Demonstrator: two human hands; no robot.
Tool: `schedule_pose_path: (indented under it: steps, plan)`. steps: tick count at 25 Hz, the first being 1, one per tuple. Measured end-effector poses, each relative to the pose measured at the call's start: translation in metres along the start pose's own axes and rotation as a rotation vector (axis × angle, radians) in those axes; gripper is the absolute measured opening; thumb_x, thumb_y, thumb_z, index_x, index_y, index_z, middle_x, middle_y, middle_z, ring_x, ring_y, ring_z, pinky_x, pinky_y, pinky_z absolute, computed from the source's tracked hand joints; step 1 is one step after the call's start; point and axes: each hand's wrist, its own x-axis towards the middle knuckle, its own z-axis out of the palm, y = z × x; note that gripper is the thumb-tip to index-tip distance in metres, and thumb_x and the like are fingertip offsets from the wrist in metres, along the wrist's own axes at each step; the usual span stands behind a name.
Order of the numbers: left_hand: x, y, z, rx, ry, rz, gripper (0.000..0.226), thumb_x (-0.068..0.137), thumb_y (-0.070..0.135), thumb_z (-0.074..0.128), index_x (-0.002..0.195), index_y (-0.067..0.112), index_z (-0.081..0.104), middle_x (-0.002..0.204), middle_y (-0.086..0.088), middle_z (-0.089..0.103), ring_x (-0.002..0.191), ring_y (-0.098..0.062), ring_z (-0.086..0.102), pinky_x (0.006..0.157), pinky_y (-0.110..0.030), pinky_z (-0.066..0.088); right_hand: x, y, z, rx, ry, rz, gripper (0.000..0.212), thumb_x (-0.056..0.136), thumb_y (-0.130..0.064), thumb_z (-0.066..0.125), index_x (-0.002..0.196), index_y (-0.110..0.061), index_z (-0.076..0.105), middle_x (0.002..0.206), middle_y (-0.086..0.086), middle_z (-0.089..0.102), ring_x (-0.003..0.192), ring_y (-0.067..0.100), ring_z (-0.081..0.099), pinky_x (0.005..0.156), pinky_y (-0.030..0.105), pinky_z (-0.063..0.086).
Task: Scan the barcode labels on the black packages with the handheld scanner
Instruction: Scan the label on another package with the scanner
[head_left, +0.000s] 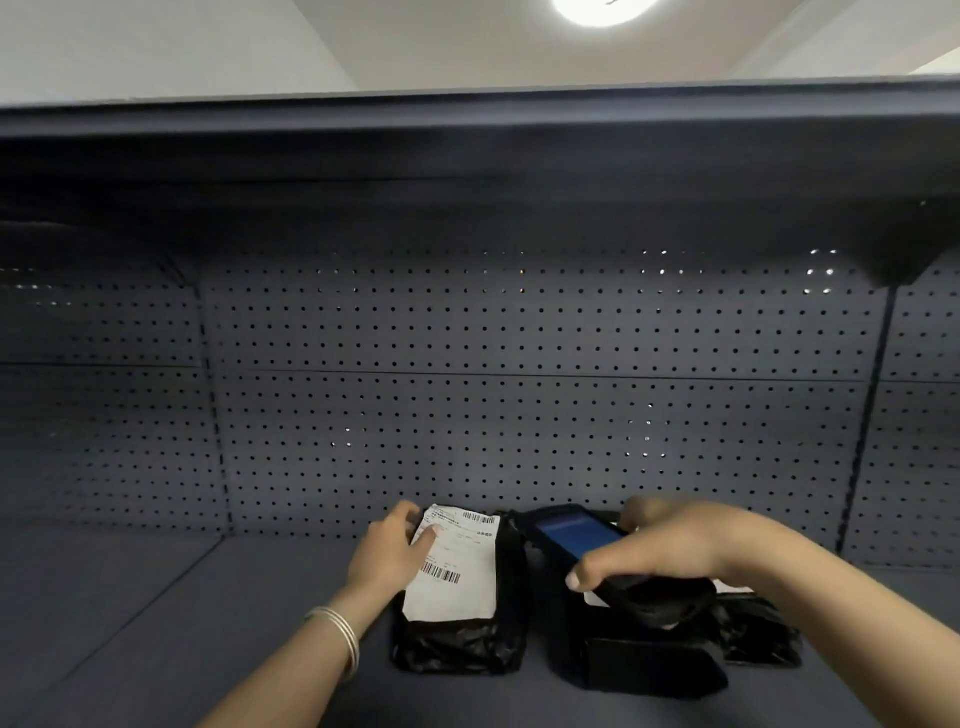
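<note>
We see the right hand (670, 545) wrapped around the black handheld scanner with a lit blue screen (597, 551), thumb curled under its near end and fingers closed over the far side, holding it tilted with the screen facing up and its front end pointing left toward the neighbouring package. The left hand (392, 553) lies on the left edge of the white paper shipping label printed with barcodes (457, 564), fingers loosely spread; the thumb presses on the label's face while the other fingertips reach past its upper left corner. A thin silver bangle (340, 636) circles the left wrist. The label covers most of the top of a crinkled black plastic package (457, 644), which sits on the dark grey shelf board (208, 623) with one barcode along the label's top edge and another lower on its left side. Just beside it on the right, under the scanner, sits a second black package (649, 665), and a third black plastic package (758, 634) rests close against its right side; a sliver of white label shows beneath the scanner. Behind everything stands the grey perforated back panel (519, 389), under an upper shelf (467, 156), with a round ceiling light (602, 10) above
</note>
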Motion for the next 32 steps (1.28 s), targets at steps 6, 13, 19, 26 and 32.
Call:
schedule_pose_path:
  steps: [6,13,19,26,32]
  plan:
    - [0.0,0.003,0.006,-0.034,0.013,0.06,0.017,0.088,0.027,0.061,0.104,0.023,0.057,0.093,-0.006,0.07,0.052,-0.006,0.048,0.044,-0.022,0.032,0.009,-0.01,0.009,-0.049,0.026,0.005,0.08,0.072,-0.05,0.08,0.136,-0.007,0.058,0.132,0.011,0.065,0.109,0.025,0.067,0.06,0.014,0.045]
    - [-0.012,0.021,0.003,-0.172,0.181,0.175,0.011,0.091,0.016,0.056,0.091,0.024,0.063,0.075,0.008,0.063,0.051,-0.004,0.047,0.046,-0.011,0.032,0.004,-0.005,0.001,-0.051,0.033,-0.019,0.072,0.068,-0.053,0.082,0.123,-0.01,0.063,0.115,0.006,0.071,0.105,0.023,0.07,0.071,0.021,0.051]
    - [-0.037,0.05,-0.006,-0.284,0.326,0.393,0.019,0.093,0.014,0.054,0.106,0.015,0.067,0.105,0.009,0.061,0.098,0.005,0.056,0.081,-0.003,0.041,-0.007,0.004,-0.007,-0.09,0.083,-0.071,0.065,0.05,-0.067,0.08,0.088,-0.019,0.059,0.079,-0.004,0.061,0.07,0.013,0.057,0.06,0.026,0.04]
    - [-0.077,0.055,-0.01,-0.234,0.388,0.37,0.031,0.092,0.01,0.056,0.122,0.016,0.062,0.118,0.007,0.052,0.107,0.013,0.047,0.084,0.003,0.035,-0.041,0.021,-0.01,-0.128,0.082,-0.126,0.074,0.048,-0.068,0.079,0.102,-0.023,0.058,0.1,-0.003,0.069,0.093,0.012,0.065,0.084,0.03,0.053]
    - [-0.096,0.07,-0.02,-0.223,0.411,0.315,0.029,0.09,0.009,0.06,0.118,0.016,0.064,0.113,0.017,0.051,0.107,0.018,0.044,0.087,0.005,0.031,-0.066,0.028,-0.018,-0.159,0.046,-0.197,0.069,0.049,-0.069,0.078,0.091,-0.018,0.061,0.086,-0.002,0.066,0.076,0.014,0.062,0.065,0.027,0.046]
